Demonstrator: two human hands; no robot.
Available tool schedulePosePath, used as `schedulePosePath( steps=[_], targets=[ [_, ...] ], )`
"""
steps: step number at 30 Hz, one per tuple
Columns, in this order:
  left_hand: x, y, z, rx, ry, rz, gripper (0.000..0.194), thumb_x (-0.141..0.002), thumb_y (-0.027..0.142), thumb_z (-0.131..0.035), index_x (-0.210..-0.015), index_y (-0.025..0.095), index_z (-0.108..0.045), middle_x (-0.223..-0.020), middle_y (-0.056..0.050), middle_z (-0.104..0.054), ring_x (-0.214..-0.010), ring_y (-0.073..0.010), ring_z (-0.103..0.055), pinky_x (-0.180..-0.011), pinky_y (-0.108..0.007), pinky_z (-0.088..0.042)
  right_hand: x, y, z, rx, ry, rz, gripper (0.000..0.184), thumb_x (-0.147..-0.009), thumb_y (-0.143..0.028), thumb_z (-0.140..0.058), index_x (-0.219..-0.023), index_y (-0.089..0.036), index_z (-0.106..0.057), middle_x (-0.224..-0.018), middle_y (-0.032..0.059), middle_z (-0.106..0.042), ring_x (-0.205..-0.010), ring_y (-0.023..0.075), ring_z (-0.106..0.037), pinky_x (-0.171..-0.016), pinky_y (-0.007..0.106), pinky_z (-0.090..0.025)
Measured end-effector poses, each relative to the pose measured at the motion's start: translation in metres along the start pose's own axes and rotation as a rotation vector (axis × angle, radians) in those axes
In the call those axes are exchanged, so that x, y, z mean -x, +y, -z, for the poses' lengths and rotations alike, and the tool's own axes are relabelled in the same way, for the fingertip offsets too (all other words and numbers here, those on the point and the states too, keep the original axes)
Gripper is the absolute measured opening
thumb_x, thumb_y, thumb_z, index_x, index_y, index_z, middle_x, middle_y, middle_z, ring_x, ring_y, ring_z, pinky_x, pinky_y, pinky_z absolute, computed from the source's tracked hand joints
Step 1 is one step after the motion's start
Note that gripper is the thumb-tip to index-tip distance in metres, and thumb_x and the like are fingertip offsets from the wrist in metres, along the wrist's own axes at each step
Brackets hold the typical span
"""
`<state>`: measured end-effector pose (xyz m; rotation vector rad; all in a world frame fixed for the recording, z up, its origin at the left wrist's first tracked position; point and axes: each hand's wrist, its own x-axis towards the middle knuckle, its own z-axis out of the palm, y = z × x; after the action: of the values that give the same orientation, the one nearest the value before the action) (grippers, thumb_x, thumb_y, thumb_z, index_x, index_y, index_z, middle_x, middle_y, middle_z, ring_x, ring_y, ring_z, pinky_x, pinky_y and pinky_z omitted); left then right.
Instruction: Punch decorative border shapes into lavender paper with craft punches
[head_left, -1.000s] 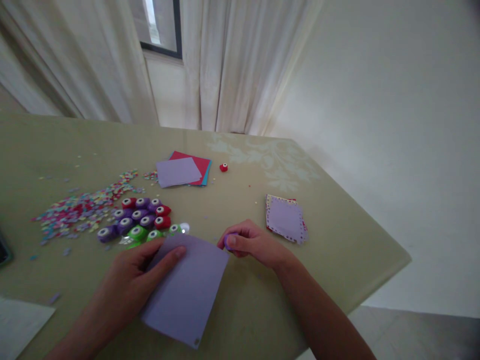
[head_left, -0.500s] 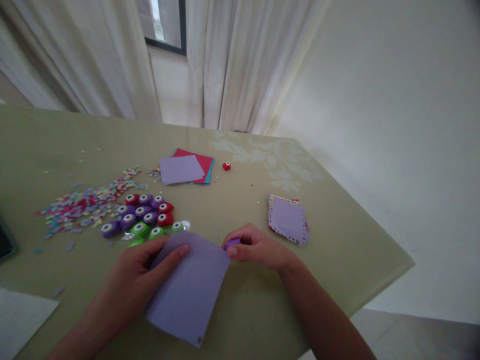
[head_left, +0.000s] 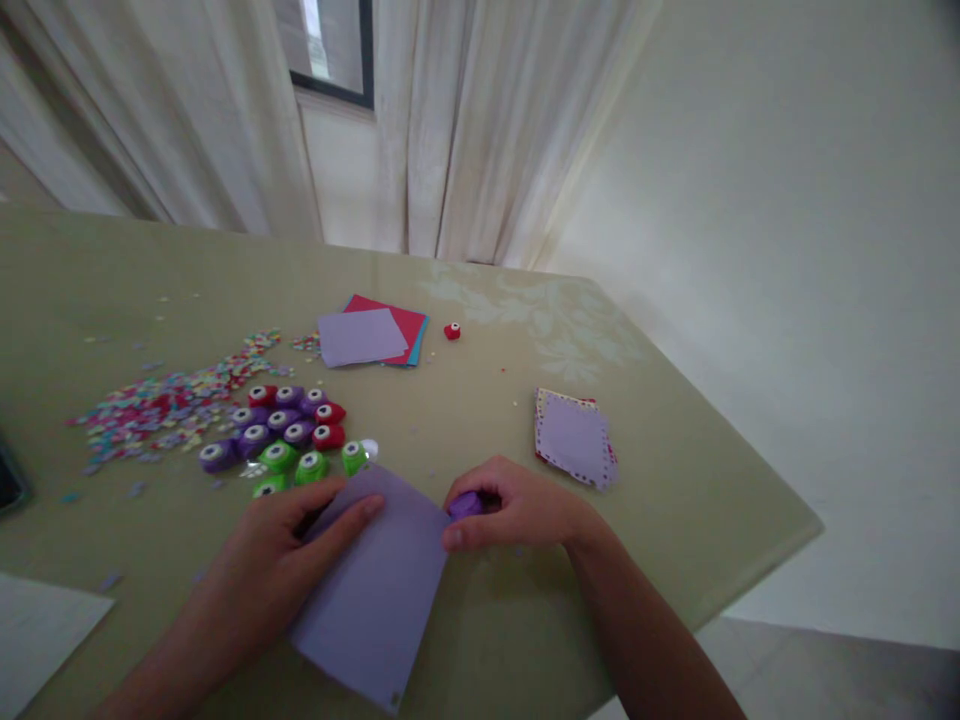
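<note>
A sheet of purple paper point(head_left: 379, 590) is pinched along its upper left edge by my left hand point(head_left: 300, 540), thumb on top. Small punched holes show at its top corner and its bottom corner. At the sheet's right corner, my right hand point(head_left: 517, 505) is closed around a purple craft punch point(head_left: 466, 506), which touches the paper's edge. Just beyond my left hand, several craft punches point(head_left: 285, 422) in purple, red and green stand grouped on the table, some of the green ones partly hidden by the sheet.
Punched paper confetti point(head_left: 176, 405) is spread at the left. Coloured sheets point(head_left: 362, 337) lie at the back, near a red punch point(head_left: 452, 331). A stack of edge-punched cards point(head_left: 576, 440) is at the right. A white sheet point(head_left: 45, 640) and a dark phone-like object point(head_left: 11, 480) sit at the left edge.
My right hand and the purple punch have shifted slightly down, and its thumb has moved lower along the paper's edge. The sheet has tilted a little; my left hand keeps its hold.
</note>
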<state>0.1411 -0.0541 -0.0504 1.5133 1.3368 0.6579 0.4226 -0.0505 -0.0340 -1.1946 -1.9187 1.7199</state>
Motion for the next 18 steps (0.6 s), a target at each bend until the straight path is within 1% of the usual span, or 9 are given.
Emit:
schedulePosePath(
  steps=[2, 4, 7, 10, 16, 18],
  targets=[
    [-0.001, -0.002, 0.000, -0.038, -0.038, 0.007, 0.045, -0.090, 0.064, -0.070, -0.090, 0.022, -0.084, -0.063, 0.000, -0.072, -0.057, -0.0195, -0.064, -0.050, -0.025, -0.043, 0.001, -0.001, 0.000, 0.028, -0.020, -0.016, 0.049, -0.086, -0.059, -0.085, -0.072, -0.018, -0.064, -0.065, -0.0077, -0.041, -0.061, 0.0092, -0.036, -0.056, 0.025, -0.028],
    [-0.003, -0.004, 0.001, -0.094, -0.085, -0.017, 0.045, -0.093, 0.063, -0.067, -0.089, 0.022, -0.084, -0.065, 0.000, -0.074, -0.060, -0.0194, -0.065, -0.052, -0.025, -0.045, 0.002, -0.002, 0.000, 0.051, -0.059, -0.034, 0.049, -0.087, -0.060, -0.084, -0.072, -0.018, -0.064, -0.064, -0.0078, -0.041, -0.060, 0.0092, -0.037, -0.055, 0.025, -0.029],
    [-0.005, -0.010, 0.002, -0.158, -0.144, -0.064, 0.047, -0.095, 0.064, -0.064, -0.085, 0.023, -0.083, -0.066, 0.000, -0.074, -0.062, -0.0195, -0.066, -0.052, -0.024, -0.045, 0.001, -0.004, -0.001, 0.068, -0.132, -0.060, 0.048, -0.087, -0.061, -0.083, -0.075, -0.017, -0.067, -0.063, -0.0082, -0.043, -0.059, 0.0087, -0.039, -0.056, 0.024, -0.030],
    [-0.007, -0.016, 0.003, -0.178, -0.190, -0.074, 0.051, -0.095, 0.068, -0.063, -0.080, 0.023, -0.081, -0.065, 0.000, -0.072, -0.061, -0.0188, -0.065, -0.050, -0.023, -0.044, -0.001, -0.006, -0.003, 0.082, -0.179, -0.066, 0.048, -0.088, -0.061, -0.083, -0.074, -0.017, -0.067, -0.061, -0.0086, -0.045, -0.059, 0.0081, -0.040, -0.056, 0.023, -0.033],
    [-0.008, -0.018, 0.000, -0.162, -0.281, -0.069, 0.051, -0.096, 0.067, -0.063, -0.077, 0.023, -0.080, -0.067, 0.000, -0.073, -0.062, -0.0188, -0.067, -0.052, -0.023, -0.046, -0.004, -0.005, -0.006, 0.088, -0.202, -0.041, 0.047, -0.090, -0.059, -0.081, -0.075, -0.017, -0.066, -0.062, -0.0087, -0.046, -0.059, 0.0077, -0.042, -0.057, 0.022, -0.034],
    [-0.008, -0.016, 0.000, -0.179, -0.289, -0.078, 0.051, -0.097, 0.066, -0.062, -0.076, 0.023, -0.079, -0.067, 0.000, -0.073, -0.062, -0.0184, -0.067, -0.052, -0.023, -0.046, -0.004, -0.005, -0.007, 0.094, -0.205, -0.042, 0.047, -0.090, -0.059, -0.082, -0.074, -0.018, -0.065, -0.062, -0.0089, -0.045, -0.058, 0.0076, -0.042, -0.056, 0.022, -0.033]
  ],
)
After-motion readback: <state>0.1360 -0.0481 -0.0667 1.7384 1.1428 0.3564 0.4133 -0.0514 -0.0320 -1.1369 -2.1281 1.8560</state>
